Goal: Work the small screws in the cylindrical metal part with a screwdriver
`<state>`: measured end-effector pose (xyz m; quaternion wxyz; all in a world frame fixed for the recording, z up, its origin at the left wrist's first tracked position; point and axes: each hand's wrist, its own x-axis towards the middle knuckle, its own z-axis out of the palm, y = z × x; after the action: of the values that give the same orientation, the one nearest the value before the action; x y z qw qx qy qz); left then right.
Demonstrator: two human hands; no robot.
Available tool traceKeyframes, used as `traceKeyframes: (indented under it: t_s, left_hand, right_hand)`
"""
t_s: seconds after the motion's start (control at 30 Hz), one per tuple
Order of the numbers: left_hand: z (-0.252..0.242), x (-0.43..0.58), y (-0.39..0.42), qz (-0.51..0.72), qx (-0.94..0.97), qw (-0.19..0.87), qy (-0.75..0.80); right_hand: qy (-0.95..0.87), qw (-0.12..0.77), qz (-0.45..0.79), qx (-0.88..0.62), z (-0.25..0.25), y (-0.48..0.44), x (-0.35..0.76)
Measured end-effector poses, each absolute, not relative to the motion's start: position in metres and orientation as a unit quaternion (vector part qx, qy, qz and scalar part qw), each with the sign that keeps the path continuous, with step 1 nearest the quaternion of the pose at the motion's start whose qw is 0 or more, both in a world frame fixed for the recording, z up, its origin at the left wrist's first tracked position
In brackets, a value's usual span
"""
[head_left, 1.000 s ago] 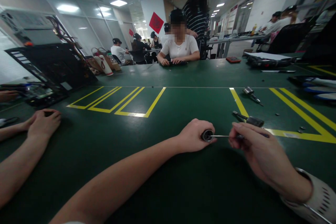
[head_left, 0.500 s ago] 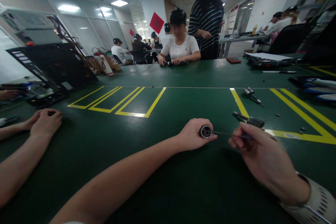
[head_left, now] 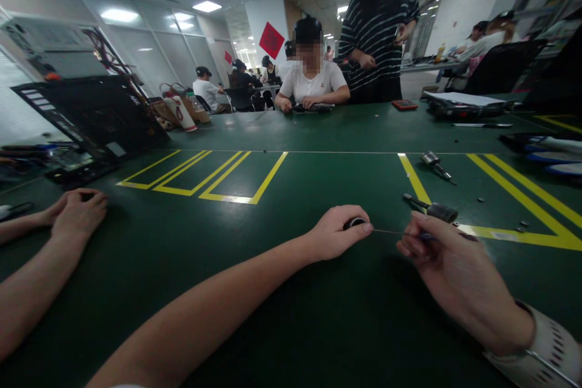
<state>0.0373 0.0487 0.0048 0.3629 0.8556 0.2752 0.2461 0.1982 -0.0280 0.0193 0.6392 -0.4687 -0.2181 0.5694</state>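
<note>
the left hand (head_left: 334, 235) rests on the green worktop (head_left: 254, 291), fingers clamped around a small dark cylindrical part (head_left: 355, 222) to steady it. the right hand (head_left: 448, 270) pinches a thin metal rod (head_left: 390, 231), fingers together, its tip levelled at the part's open end.

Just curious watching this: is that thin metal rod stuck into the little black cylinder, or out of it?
In, apparently. The thin rod runs from the right hand to the black cylinder gripped by the left hand, whose finger hides the tip.
</note>
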Motion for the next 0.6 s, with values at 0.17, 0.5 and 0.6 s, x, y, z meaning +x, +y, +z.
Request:
traceKeyframes:
  t_s: [0.17,0.5,0.6]
  left_hand:
    - [0.009,0.039,0.044,0.2,0.883,0.348,0.245]
    - [0.016,0.033,0.027,0.157,0.924,0.255,0.237]
    - [0.021,0.025,0.006,0.123,0.933,0.228,0.251]
  right_hand:
    - [-0.165,0.623,0.615,-0.455,0.015,-0.021,0.205]
    - [-0.095,0.634,0.657,-0.396,0.015,-0.015,0.215]
    - [-0.11,0.633,0.655,-0.397,0.014,-0.014,0.215]
